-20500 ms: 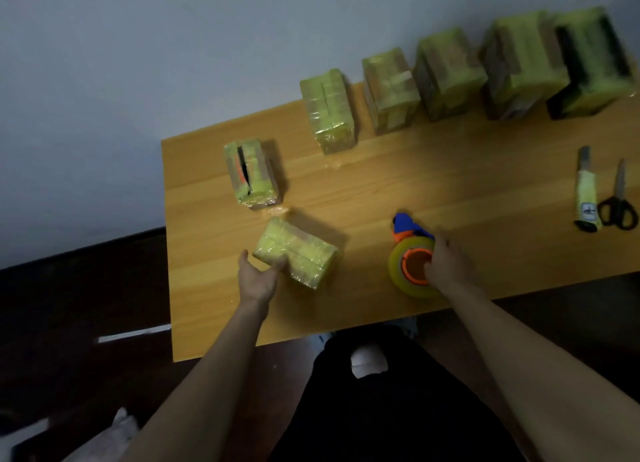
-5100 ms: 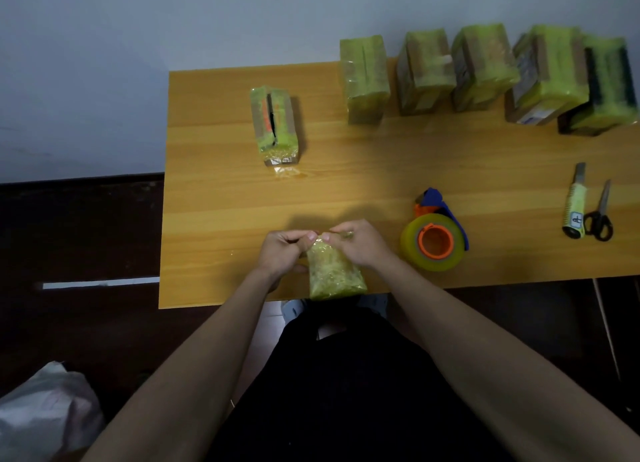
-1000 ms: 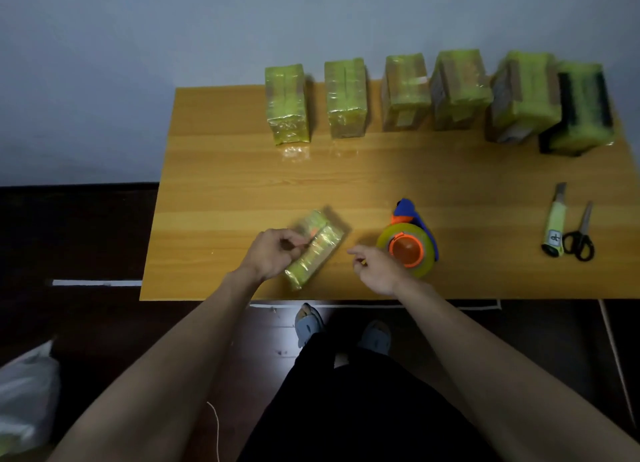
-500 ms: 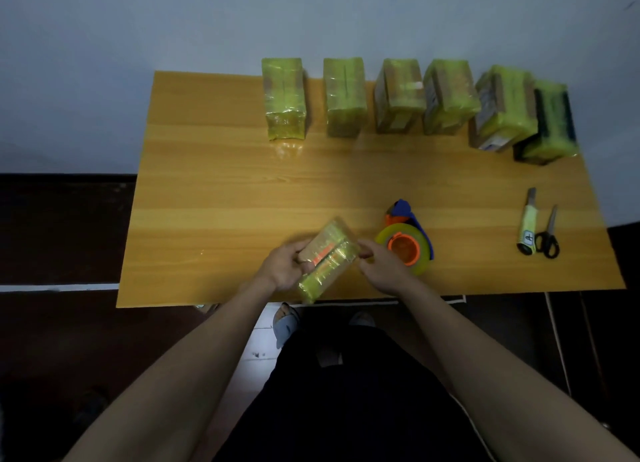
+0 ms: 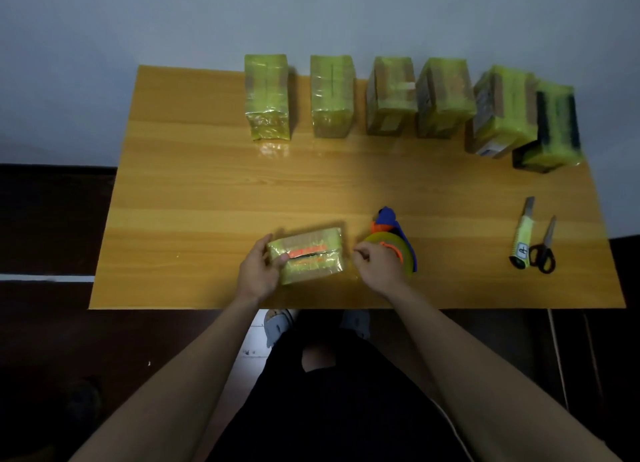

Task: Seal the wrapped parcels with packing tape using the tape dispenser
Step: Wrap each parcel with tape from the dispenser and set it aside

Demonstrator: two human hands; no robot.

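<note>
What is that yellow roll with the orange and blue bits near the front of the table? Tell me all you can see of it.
It looks like a tape dispenser: a roll of translucent yellowish packing tape on an orange hub, with a blue handle part jutting away from the person. It rests on the wooden table, right of the small parcel. The right hand covers its near side; whether they touch is unclear.
</note>
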